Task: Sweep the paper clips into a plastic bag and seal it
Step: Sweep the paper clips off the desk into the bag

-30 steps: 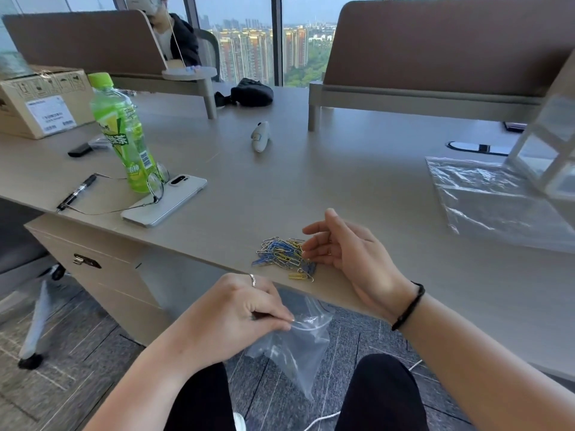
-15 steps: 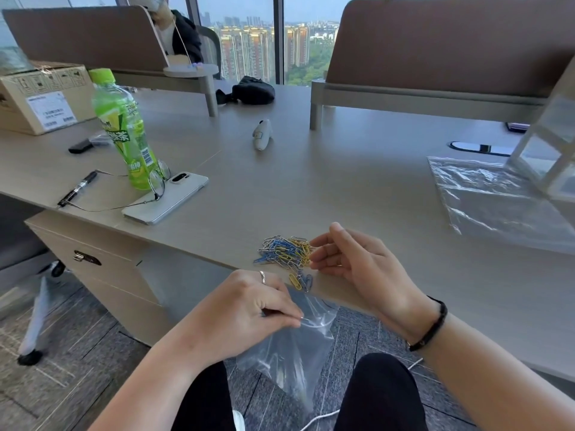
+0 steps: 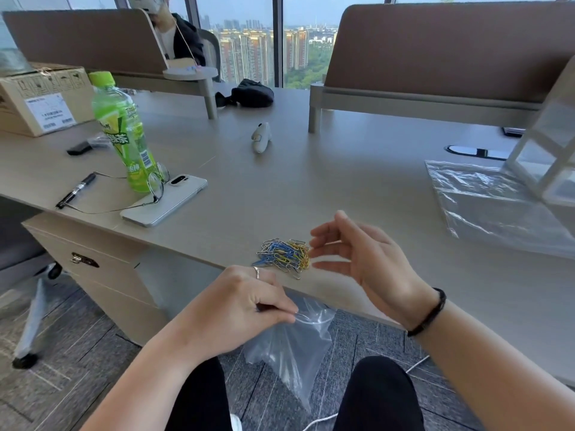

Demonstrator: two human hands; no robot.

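A heap of blue, yellow and silver paper clips (image 3: 284, 255) lies on the grey desk (image 3: 357, 188), right at its front edge. My left hand (image 3: 236, 309) pinches the mouth of a clear plastic bag (image 3: 294, 349), which hangs below the desk edge under the heap. My right hand (image 3: 361, 256) hovers just right of the clips, fingers apart and blurred, with the fingertips next to the yellow ones. Nothing is in that hand.
A green tea bottle (image 3: 124, 135), glasses, a white phone (image 3: 165, 200) and a black pen (image 3: 74, 191) sit at the left. A second clear bag (image 3: 491, 203) lies at the right beside a white frame (image 3: 547, 157). A white device (image 3: 260, 138) rests mid-desk. A person sits behind the far divider.
My right hand has lifted off the desk and opened beside the clips. The heap has shifted closer to the desk edge. My left hand keeps holding the bag below.
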